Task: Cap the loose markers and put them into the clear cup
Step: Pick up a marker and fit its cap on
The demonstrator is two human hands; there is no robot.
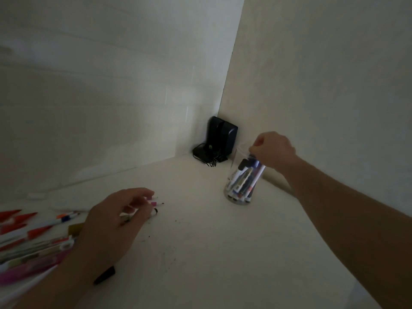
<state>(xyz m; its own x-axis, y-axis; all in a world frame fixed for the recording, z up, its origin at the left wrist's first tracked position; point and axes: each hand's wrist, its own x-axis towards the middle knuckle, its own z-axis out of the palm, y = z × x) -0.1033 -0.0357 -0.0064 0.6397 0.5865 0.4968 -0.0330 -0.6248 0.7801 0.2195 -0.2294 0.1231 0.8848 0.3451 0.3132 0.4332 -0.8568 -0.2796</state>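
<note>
A clear cup (234, 192) stands on the white table near the right wall, holding several capped markers. My right hand (273, 151) is over its mouth, fingers curled round the top of a marker (258, 167) that sits partly inside the cup. My left hand (116, 219) hovers low at the centre left, fingers curled over a few uncapped markers (156, 204) whose tips stick out past the fingertips. I cannot tell whether it grips any of them. A black cap (104, 275) lies by my left wrist.
Several more markers and pens (33, 235) with red, orange and pink parts lie at the far left. A black device with a cable (217, 141) stands in the back corner. Walls close the table at the back and right.
</note>
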